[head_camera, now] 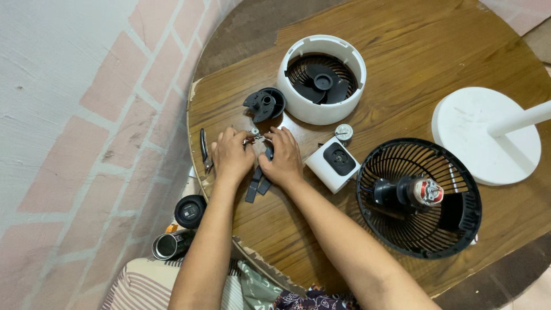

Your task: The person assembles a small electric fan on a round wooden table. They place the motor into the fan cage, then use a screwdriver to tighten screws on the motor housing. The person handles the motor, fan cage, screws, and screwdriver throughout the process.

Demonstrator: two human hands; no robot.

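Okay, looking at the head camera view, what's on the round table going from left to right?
Pliers → left hand → right hand → small white box with a black inset → black fan grille with the motor → white round fan base.

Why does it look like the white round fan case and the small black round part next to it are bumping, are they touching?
Cannot tell. In the head view the white fan case and the black round part sit edge to edge, with no plain gap or contact.

You sit at a round wooden table [402, 69] with a worn, chipped edge; beyond your left hand stands a whitewashed brick wall [74, 103].
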